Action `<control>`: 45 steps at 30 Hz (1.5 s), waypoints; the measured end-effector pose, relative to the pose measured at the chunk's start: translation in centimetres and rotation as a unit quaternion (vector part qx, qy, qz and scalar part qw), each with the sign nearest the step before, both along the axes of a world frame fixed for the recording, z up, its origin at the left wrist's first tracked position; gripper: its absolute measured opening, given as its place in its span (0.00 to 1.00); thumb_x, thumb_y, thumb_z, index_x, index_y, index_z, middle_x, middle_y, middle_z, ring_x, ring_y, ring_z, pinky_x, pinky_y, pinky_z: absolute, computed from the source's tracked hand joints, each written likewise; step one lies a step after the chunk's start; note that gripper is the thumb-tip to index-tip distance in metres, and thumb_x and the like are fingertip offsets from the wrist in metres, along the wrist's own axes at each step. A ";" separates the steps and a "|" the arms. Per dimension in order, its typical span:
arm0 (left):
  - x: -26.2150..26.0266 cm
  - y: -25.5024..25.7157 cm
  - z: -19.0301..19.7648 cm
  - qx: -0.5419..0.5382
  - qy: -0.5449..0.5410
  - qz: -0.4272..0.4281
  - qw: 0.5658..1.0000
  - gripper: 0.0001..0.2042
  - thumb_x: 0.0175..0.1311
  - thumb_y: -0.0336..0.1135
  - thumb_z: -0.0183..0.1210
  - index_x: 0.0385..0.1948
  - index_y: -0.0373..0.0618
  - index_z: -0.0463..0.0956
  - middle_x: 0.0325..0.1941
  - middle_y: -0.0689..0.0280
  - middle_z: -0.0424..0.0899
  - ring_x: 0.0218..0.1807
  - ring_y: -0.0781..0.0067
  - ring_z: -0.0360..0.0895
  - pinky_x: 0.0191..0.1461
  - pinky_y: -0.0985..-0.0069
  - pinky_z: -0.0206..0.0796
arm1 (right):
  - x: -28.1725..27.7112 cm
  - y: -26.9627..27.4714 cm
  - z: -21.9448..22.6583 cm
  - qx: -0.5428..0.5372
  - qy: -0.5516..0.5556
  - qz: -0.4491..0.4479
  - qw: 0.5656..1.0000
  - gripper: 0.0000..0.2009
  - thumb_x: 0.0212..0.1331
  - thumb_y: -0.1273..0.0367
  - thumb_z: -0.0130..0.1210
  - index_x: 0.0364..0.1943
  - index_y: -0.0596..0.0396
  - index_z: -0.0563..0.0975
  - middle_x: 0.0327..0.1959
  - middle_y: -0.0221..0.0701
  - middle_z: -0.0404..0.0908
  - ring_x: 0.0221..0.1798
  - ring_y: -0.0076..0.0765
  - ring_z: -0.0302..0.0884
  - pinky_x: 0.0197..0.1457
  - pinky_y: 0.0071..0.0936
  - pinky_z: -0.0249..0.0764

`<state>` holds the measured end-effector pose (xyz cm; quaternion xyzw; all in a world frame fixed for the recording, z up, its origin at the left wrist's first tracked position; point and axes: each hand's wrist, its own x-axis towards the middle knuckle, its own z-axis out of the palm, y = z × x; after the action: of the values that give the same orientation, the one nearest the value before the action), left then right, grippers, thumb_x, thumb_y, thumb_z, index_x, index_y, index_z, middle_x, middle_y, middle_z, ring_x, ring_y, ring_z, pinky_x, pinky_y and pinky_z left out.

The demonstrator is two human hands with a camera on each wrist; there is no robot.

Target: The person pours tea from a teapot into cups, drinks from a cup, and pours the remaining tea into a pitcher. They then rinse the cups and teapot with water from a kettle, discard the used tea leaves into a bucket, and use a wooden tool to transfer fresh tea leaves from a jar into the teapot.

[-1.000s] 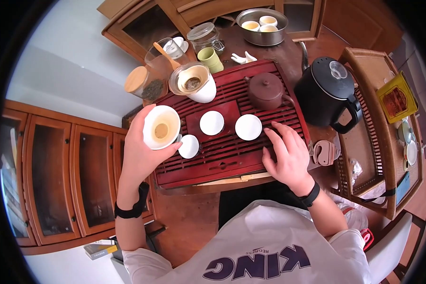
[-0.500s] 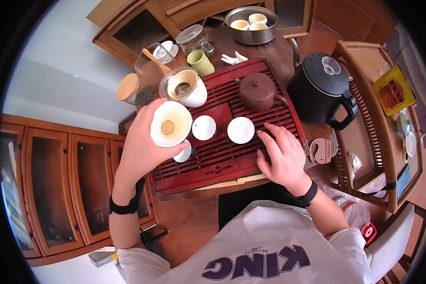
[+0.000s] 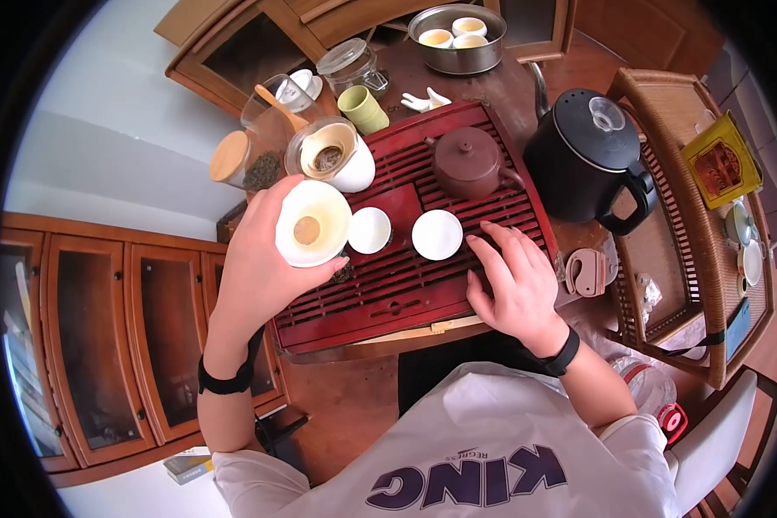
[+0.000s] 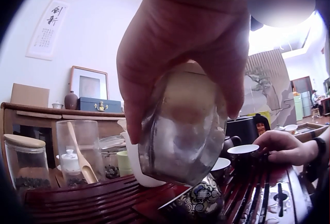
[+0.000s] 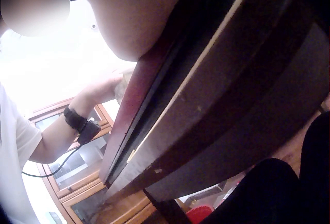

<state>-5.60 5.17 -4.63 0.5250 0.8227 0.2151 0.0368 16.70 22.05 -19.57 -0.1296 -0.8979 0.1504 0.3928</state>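
In the head view my left hand [image 3: 259, 255] grips a pale, wide-mouthed vessel [image 3: 313, 223] between thumb and fingers, above the left part of the red slatted tray [image 3: 388, 308]. From the left wrist view the vessel is clear glass [image 4: 180, 131], tilted, with a patterned dark cup [image 4: 198, 198] just below it. Two white-lined cups [image 3: 369, 230] [image 3: 437, 235] stand on the tray to its right. My right hand [image 3: 518, 281] rests, fingers relaxed, at the tray's right side, holding nothing, near the right cup.
A brown teapot [image 3: 469, 162] and a white pitcher with strainer [image 3: 332, 155] stand at the tray's back. A black kettle [image 3: 587, 155] is right of the tray. Behind are jars, a green cup [image 3: 363, 110] and a metal bowl [image 3: 459, 53] holding several cups.
My left hand has moved the vessel rightward over the tray, and the small left cup is now mostly covered in the head view. The right hand stays at the tray's right side.
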 end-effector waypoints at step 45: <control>2.1 -5.2 1.6 -0.098 -0.038 0.059 0.993 0.42 0.39 0.34 0.78 0.63 0.41 0.69 0.56 0.56 0.78 0.58 0.57 0.77 0.63 0.65 0.68 | -0.1 -0.1 -0.1 0.003 0.016 0.000 1.000 0.21 0.46 0.71 0.64 0.50 0.55 0.80 0.52 0.41 0.79 0.48 0.49 0.80 0.54 0.39 0.78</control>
<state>-3.48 -0.04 -3.05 0.4609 0.8673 0.1553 0.1061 16.61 21.98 -19.62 -0.1263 -0.8919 0.1500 0.4074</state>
